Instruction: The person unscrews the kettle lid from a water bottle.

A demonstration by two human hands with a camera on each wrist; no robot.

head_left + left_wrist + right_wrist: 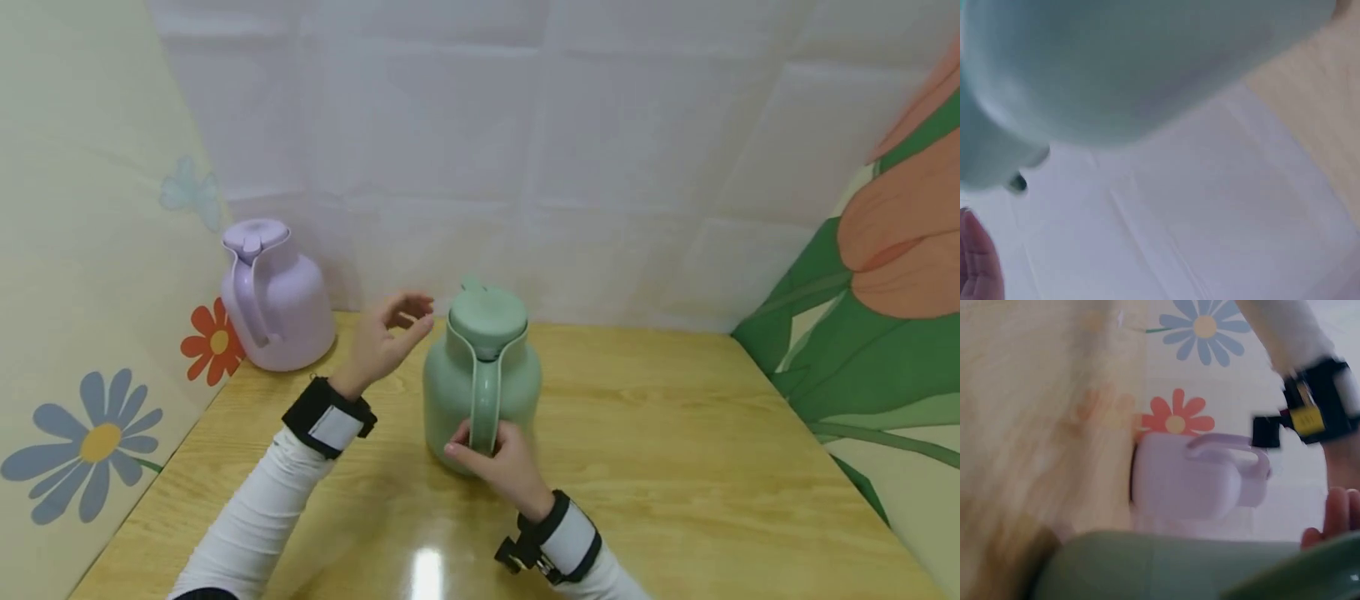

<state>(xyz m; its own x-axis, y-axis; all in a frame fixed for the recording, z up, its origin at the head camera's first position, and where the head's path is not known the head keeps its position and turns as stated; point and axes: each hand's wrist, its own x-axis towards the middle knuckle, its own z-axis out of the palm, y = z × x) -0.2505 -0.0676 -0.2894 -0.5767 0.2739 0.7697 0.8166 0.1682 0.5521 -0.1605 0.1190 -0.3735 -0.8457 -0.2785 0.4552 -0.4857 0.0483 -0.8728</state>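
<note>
A green thermos jug (pixel 442 392) stands at the middle of the wooden table, its handle facing me and its round lid (pixel 489 315) on top. My right hand (pixel 510 467) grips the lower part of that handle, with the thumb across its front. To the left of the lid, my left hand (pixel 386 342) is held up with loosely bent fingers and nothing in them, a small gap away from the jug. The left wrist view has the green jug (pixel 1122 69) close by and the left fingers (pixel 979 256) at its lower left edge.
A lilac thermos jug (pixel 288 308) stands at the table's back left, by the flowered side cloth (pixel 82 250). White cloth (pixel 600 150) hangs behind the wooden table (pixel 675 467). Tulip-patterned cloth (pixel 900 267) covers the right side. Both wrists carry black straps.
</note>
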